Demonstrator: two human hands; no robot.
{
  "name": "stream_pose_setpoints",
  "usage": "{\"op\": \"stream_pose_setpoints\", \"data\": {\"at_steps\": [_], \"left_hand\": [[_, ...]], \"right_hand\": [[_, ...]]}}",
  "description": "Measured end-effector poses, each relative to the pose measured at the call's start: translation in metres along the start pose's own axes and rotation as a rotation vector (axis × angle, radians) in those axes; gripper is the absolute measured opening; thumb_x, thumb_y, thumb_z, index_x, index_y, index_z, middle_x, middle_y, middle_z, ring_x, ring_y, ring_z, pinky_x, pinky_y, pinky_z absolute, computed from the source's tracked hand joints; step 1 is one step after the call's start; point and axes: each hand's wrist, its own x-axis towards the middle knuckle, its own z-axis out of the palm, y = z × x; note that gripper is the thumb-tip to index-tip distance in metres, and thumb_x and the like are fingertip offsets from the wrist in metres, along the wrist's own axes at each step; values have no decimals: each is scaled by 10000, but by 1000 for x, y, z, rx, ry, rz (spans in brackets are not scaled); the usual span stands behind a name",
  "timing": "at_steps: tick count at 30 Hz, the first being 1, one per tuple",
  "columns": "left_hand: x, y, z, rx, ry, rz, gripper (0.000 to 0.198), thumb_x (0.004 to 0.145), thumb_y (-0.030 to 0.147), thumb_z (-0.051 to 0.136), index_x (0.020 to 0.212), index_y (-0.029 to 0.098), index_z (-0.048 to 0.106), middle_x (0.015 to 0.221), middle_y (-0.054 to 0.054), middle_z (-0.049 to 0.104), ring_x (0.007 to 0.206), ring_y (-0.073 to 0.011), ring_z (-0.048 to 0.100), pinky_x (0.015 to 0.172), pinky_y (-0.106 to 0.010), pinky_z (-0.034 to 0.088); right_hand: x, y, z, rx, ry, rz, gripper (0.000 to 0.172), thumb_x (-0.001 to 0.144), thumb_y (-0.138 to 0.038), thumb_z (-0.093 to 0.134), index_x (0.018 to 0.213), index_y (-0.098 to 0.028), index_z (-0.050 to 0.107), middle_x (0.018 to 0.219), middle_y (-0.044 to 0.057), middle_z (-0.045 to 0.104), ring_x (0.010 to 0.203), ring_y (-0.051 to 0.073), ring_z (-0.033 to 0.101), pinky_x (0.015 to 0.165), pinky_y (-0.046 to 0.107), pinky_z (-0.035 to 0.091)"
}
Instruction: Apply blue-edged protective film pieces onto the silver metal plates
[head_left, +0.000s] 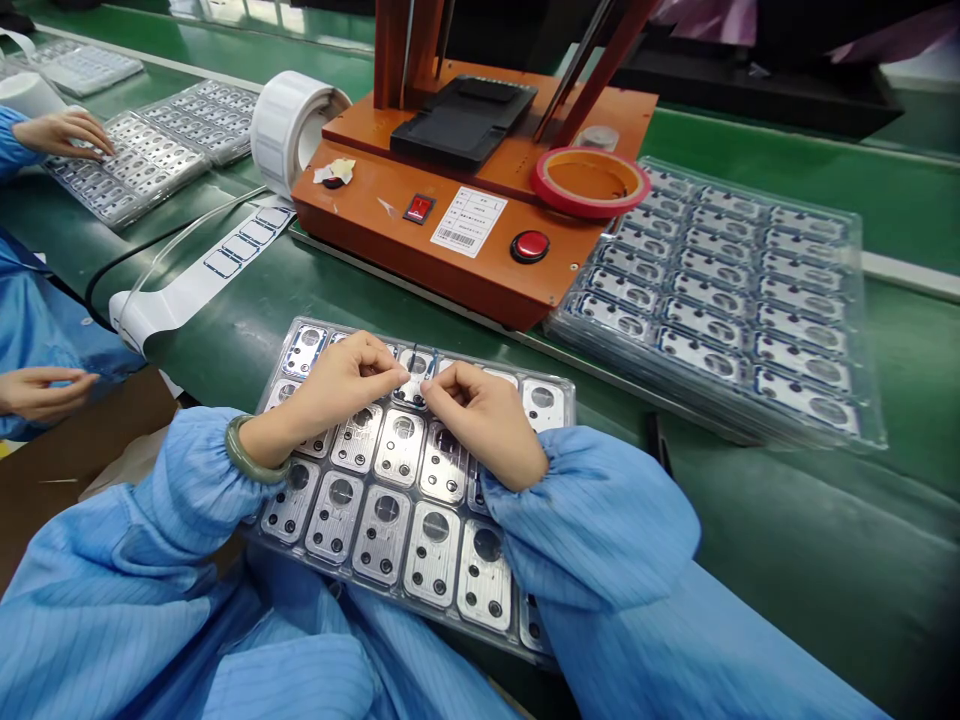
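Note:
A clear plastic tray (341,566) of silver metal plates lies tilted before me, partly over the table edge. Each plate has one large round hole and several small black-ringed ones. Over a plate (412,392) in the far row, my left hand (337,385) and my right hand (480,410) pinch thumb to finger, close together. Between the fingertips shows a thin dark-blue frame-shaped sticker (424,353), like the blue outlines on the roll's strip. Its lower part is hard to make out. Plates in the far-left corner carry blue outlines.
An orange press machine (420,270) stands behind, with red tape (536,180) on it. Stacked trays (712,300) of blue-edged plates sit right. Left are a label roll (281,130), its loose strip (187,295), a cable, and a co-worker's hands (67,132) near further trays (142,165).

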Motion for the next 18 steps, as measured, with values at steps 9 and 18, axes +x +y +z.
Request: {"op": "stream_pose_setpoints", "data": {"at_steps": [9,18], "left_hand": [[0,-2,1,60,-12,22,111,776,277,658,730,188,706,846,-31,622,860,-163,595,786,-296,461],[0,-2,1,74,-22,37,114,775,278,656,719,186,696,843,-35,619,868,-170,594,787,-304,462]], "right_hand": [[0,-1,2,-44,1,-2,201,759,-279,576,581,-196,535,552,-22,577,525,120,510,549,250,380],[0,1,2,-70,-4,-29,193,760,-282,565,587,-204,532,542,-23,582,532,127,528,548,248,385]]}}
